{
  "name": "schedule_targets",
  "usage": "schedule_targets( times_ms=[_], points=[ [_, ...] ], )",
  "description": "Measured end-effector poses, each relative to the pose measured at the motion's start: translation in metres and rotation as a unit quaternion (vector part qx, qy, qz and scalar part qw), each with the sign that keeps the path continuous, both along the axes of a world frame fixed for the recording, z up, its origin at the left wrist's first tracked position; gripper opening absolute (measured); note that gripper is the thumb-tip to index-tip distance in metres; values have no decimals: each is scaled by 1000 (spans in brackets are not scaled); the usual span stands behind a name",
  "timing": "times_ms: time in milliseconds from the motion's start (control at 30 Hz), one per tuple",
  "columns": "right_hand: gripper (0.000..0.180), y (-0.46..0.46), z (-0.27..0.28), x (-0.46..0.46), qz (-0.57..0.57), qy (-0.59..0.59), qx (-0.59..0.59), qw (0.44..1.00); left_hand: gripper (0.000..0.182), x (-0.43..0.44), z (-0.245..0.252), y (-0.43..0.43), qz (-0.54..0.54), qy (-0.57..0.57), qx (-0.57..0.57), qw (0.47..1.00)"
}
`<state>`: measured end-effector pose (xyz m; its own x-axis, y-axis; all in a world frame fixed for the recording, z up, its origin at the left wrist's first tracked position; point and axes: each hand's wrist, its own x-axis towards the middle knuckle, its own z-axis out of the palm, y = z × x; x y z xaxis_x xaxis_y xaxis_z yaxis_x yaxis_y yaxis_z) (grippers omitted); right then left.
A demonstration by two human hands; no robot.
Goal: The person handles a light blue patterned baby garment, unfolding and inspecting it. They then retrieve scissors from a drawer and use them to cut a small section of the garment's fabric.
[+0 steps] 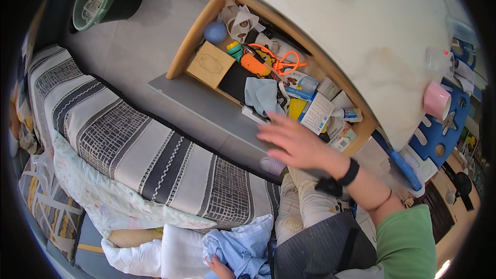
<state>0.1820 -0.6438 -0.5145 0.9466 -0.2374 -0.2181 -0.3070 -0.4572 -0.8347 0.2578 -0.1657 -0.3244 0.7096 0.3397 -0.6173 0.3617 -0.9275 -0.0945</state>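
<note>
My right hand (292, 141) hovers over the front edge of an open drawer (193, 38), fingers apart and holding nothing. Nearest to its fingertips is a folded light blue cloth (261, 95), lying on the drawer's contents. Around it I see a tan cardboard box (210, 64), an orange cord (292, 62), a blue-and-white carton (300, 84), a white printed box (317, 112) and a small white bottle (350, 114). My left hand (220, 267), partly cut off at the bottom edge, grips a light blue garment (240, 246).
A striped sofa cover (155, 155) runs along the left, with white folded clothing (182, 248) below it. A green-rimmed bin (124, 0) stands on the floor. Right of the drawer is a white tabletop (368, 38) with a pink cup (437, 100), near a blue plastic piece (445, 131).
</note>
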Motion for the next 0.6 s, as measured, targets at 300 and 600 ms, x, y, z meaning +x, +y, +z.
schedule_targets(
  times_ms=[300, 600],
  points=[
    [26, -71, -59, 39, 114, 51, -289, 949, 55, 1, -26, 11, 158, -76, -58, 983],
    [6, -81, -22, -69, 40, 151, -322, 934, 51, -6, -35, 32, 217, -63, -97, 969]
  ],
)
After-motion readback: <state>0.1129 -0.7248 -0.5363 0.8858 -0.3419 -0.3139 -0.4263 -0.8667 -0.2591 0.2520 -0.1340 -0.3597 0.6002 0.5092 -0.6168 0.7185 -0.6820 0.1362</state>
